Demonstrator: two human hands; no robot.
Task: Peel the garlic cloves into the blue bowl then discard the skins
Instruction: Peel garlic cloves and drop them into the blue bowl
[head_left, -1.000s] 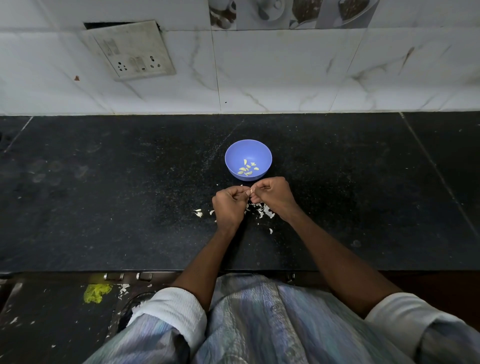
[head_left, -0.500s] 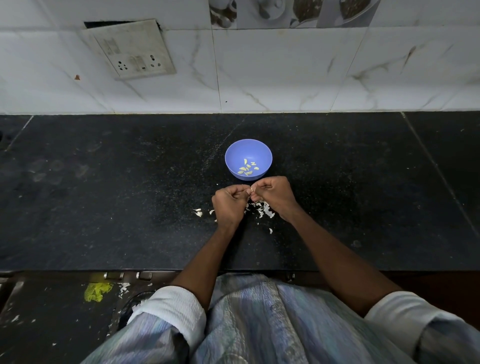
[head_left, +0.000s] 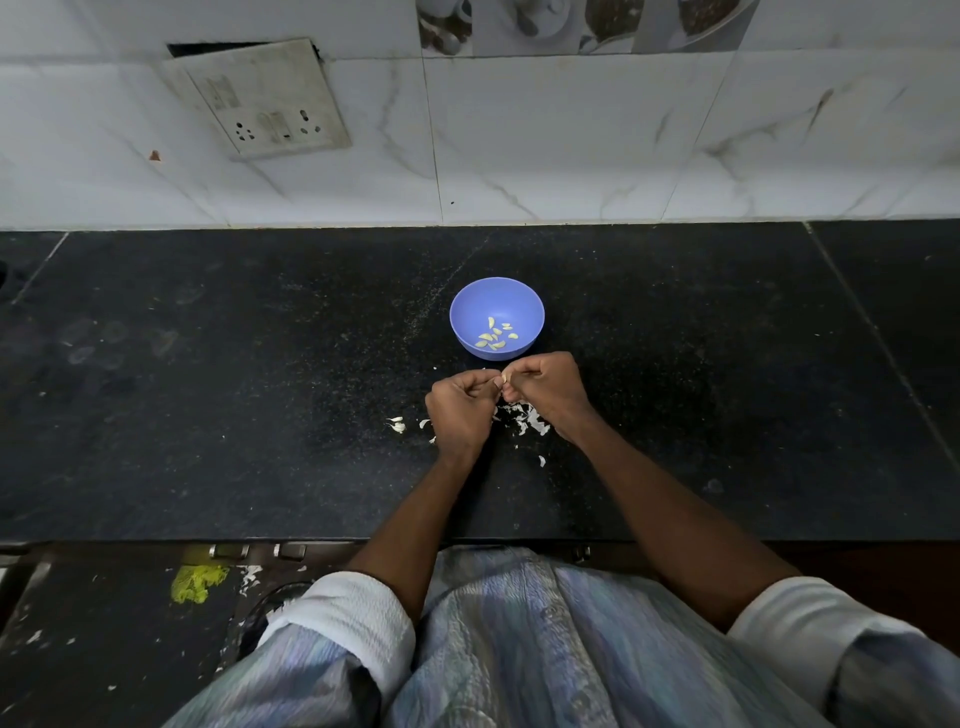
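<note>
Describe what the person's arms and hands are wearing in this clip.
Both hands, left hand and right hand, are bare: no gloves, and no rings or watch that I can make out. The forearms are bare too. Each arm has a white ribbed sleeve pushed up near the elbow, under a blue-grey streaked garment that covers the upper arms and torso.

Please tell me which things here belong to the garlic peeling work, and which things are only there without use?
Belong to the job:
- blue bowl
- peeled cloves in it
- clove pinched between left hand and right hand
- loose skins on the black counter

Just lying about:
- wall socket
- yellow smear below the counter edge
</note>
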